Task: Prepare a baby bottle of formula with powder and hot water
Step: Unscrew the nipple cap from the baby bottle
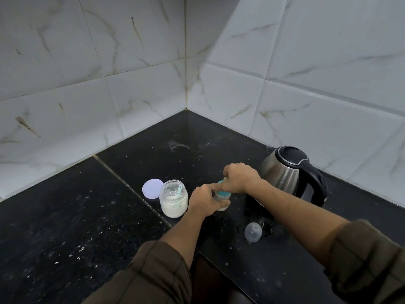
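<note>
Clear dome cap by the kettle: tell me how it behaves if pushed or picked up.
Probably light: the clear dome cap looks like thin, hollow plastic. Its rounded shape could let it skid or roll on the glossy counter if pushed. Droplets seem to lie beside it, so it may be slippery.

Black speckled counter, white marble-veined wall tiles (stained).

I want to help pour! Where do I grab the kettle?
Take the kettle by its black handle, coming from the right. It loops out on that side, clear of the steel, which may be hot. The right hand and bottle crowd its left.
</note>
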Demonstrator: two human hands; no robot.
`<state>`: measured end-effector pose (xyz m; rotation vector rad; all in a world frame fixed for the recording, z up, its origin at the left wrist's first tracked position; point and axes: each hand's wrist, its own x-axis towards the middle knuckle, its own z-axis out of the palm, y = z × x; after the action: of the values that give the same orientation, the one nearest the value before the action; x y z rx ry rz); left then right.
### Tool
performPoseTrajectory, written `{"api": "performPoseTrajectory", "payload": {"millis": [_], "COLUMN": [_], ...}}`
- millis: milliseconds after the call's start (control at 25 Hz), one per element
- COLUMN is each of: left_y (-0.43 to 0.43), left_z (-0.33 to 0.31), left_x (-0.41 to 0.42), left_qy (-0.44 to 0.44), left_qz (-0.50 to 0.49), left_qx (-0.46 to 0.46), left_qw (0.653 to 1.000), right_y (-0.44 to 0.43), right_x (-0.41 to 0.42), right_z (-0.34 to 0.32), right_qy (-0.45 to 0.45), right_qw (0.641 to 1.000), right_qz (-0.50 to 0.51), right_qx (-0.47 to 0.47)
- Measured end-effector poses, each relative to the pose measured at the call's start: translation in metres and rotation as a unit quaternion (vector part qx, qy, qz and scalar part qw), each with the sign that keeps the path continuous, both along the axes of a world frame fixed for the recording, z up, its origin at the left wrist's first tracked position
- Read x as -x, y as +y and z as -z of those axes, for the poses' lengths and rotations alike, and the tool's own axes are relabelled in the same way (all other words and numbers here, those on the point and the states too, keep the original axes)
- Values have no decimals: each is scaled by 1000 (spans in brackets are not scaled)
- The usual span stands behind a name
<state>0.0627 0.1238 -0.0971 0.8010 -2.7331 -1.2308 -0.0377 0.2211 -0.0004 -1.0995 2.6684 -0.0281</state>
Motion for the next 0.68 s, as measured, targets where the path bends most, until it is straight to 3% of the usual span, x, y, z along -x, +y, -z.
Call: {"api": "performPoseTrajectory", "payload": {"millis": [240,480,680], "left_y": [0,0,3], "left_z": [0,0,2], "left_x": [1,-1,-3], "left_qy": [-8,3,27], "left_qz": [2,4,-26], "left_qx": [0,10,-2], "left_qw": [1000,1000,999], "right_y": [-3,25,72], "right_x": [-3,-15,-40], "right_z": [-2,-32,-5], "right_qy": [-28,38,40], "right_qw": [998,996,990], "right_qz": [-57,-45,-111], "right_qx": [-25,64,-78]}}
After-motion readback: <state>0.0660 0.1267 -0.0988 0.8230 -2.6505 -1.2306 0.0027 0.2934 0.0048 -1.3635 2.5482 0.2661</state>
